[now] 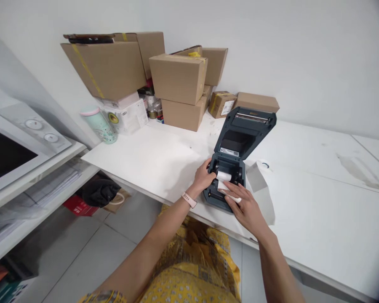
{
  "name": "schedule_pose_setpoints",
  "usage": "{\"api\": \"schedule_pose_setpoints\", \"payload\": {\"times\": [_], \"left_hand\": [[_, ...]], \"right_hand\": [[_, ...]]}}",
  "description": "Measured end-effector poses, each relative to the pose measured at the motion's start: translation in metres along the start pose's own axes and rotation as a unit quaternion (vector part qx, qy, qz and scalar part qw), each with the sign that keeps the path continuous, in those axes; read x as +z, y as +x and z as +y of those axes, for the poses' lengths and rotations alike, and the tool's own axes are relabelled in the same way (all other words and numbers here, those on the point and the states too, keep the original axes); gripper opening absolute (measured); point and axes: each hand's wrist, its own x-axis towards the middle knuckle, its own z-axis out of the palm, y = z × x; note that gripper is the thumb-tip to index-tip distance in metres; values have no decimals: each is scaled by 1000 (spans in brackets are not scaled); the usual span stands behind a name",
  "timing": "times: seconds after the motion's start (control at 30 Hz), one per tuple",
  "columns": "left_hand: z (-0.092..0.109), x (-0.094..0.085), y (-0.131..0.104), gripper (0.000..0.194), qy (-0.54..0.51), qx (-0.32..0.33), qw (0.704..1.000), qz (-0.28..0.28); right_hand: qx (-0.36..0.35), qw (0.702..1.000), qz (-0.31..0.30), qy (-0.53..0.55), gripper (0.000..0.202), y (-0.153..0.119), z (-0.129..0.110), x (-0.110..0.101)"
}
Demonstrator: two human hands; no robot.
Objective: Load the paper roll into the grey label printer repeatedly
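A dark grey label printer (222, 204) stands on the white table with its lid (255, 128) raised. Inside it sits a white label roll (223, 176), and a strip of label paper (221, 185) comes off it toward me. My left hand (204, 176) is closed around the printer's left edge, its thumb reaching in beside the roll. Over the front of the printer, my right hand (242, 205) has its fingers on the paper strip, with white paper showing between fingers and thumb. Its fingertips partly hide the strip.
Right of the printer lies a curled sheet of backing paper (261, 189). Cardboard boxes (178, 80) are stacked along the wall, with a smaller taped box (221, 104) behind the printer. A mint tumbler (99, 125) stands at left, near a white microwave (25, 134) on a shelf.
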Motion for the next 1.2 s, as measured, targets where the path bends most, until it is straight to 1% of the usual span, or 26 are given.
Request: {"api": "schedule_pose_setpoints", "payload": {"times": [0.13, 0.3, 0.4, 0.6, 0.83, 1.0, 1.2], "left_hand": [[0, 0, 0, 75, -3, 1, 1000, -1], [1, 0, -2, 73, -2, 3, 1000, 3], [4, -1, -3, 72, -2, 12, 1000, -2], [7, -3, -5, 76, -6, 2, 1000, -22], [6, -3, -4, 76, -11, -7, 1000, -25], [10, -4, -5, 75, -12, -13, 999, -28], [9, -4, -4, 75, -10, -17, 999, -32]], "right_hand": [[-32, 999, -6, -19, 32, -9, -4, -2], [-57, 997, -15, -40, 34, -12, -10, -1], [-57, 997, -11, -45, 35, -14, -12, 1], [-51, 997, -16, -48, 38, -17, -13, 1], [-40, 998, -24, -37, 38, -20, -15, -2], [-34, 999, -30, -14, 37, -22, -15, -5], [-28, 999, -30, 2, 38, -23, -14, -4]]}}
